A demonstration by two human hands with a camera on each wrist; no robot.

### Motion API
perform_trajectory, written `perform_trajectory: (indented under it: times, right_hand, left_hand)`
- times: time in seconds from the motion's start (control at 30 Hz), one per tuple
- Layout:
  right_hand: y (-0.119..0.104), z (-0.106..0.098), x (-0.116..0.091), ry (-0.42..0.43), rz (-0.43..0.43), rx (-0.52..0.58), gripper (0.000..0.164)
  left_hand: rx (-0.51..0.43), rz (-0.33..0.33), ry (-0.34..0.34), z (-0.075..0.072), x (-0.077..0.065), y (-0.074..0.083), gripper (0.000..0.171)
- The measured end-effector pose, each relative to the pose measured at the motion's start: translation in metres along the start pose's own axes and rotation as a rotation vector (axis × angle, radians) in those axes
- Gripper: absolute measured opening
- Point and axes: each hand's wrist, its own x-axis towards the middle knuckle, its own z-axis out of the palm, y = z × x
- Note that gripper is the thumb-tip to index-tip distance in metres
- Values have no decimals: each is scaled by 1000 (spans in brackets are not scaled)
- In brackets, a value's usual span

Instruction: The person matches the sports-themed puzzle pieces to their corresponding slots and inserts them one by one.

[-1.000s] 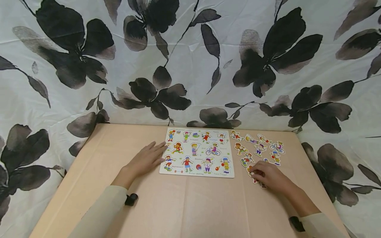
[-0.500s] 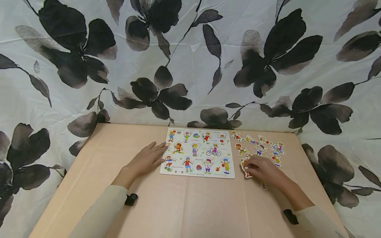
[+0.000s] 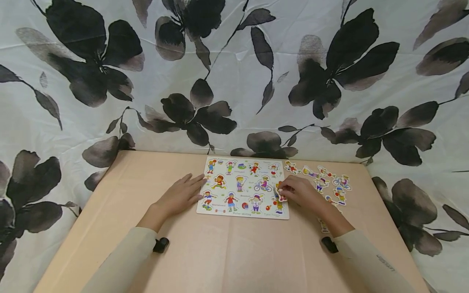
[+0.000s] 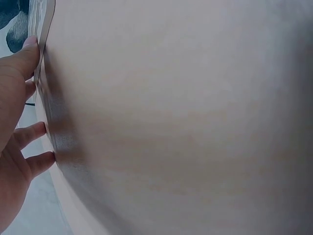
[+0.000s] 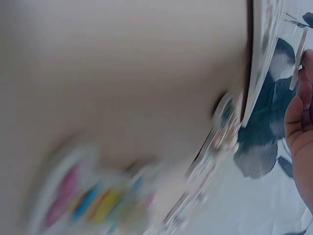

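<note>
A white puzzle board printed with colourful sports figures lies flat towards the table's far edge. My left hand rests at its left side, fingers fairly straight and touching the edge. In the left wrist view, the thumb lies against the board's rim. Over the board's right edge, my right hand pinches a small figure-shaped puzzle piece, partly hidden by the fingers. The right wrist view shows this held piece edge-on, raised clear of the board; its picture cannot be made out there.
Several loose figure-shaped pieces lie scattered right of the board, some partly behind my right hand and forearm. A light tan table bears everything. Behind it hangs a white cloth with dark flowers.
My right hand has picked up a piece from the loose ones on the right and carried it left to the board's right edge. The left hand stays in place.
</note>
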Motion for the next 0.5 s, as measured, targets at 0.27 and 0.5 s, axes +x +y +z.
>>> perform_trajectory:
  times: [0.27,0.5]
  right_hand:
    - [-17,13,35,-20,4,29,10]
    - [-29,29,69,-15,2,0,14]
  left_hand:
    - [1,12,25,0,0,3,62]
    - [2,-1,23,-2,0,5,62]
